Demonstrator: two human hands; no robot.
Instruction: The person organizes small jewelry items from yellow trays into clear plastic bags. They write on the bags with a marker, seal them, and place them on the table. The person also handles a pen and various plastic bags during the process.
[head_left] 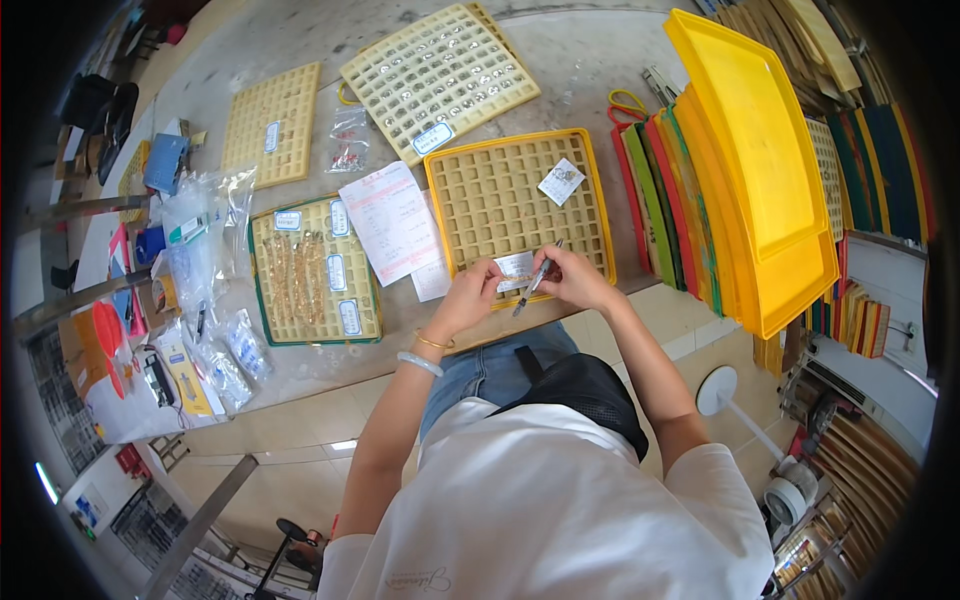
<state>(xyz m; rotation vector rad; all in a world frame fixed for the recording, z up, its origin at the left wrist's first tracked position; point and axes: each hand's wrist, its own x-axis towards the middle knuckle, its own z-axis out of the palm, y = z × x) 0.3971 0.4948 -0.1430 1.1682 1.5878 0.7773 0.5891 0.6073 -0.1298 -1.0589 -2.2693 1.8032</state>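
1. Head view: the person leans over a desk [600,60]; the slip label [516,266] is at the near side of a yellow-rimmed tray [490,200], between both hands, perhaps so that it lies within easy reach and sight.

2. The left grip [470,298] has its fingertips drawn together at the label's left edge, seemingly to steady it; whether they pinch anything is too small to tell.

3. The right grip [572,280] pinches a slim grey pen-like tool [538,276] between thumb and fingers; its lower end slants toward the person, a hold that looks suited to fine control.

4. The yellow-rimmed tray is split into many small cells; a white card [561,182] lies across some of them, toward the far right corner.

5. To the left, a green-rimmed tray [310,330] holds gold-coloured chains [300,275], laid side by side, likely against tangling; blue-edged labels sit around them.

6. Beyond, a cream tray [500,105] carries silvery pieces sorted by cell; printed sheets [390,220] lie just beside the yellow-rimmed tray.
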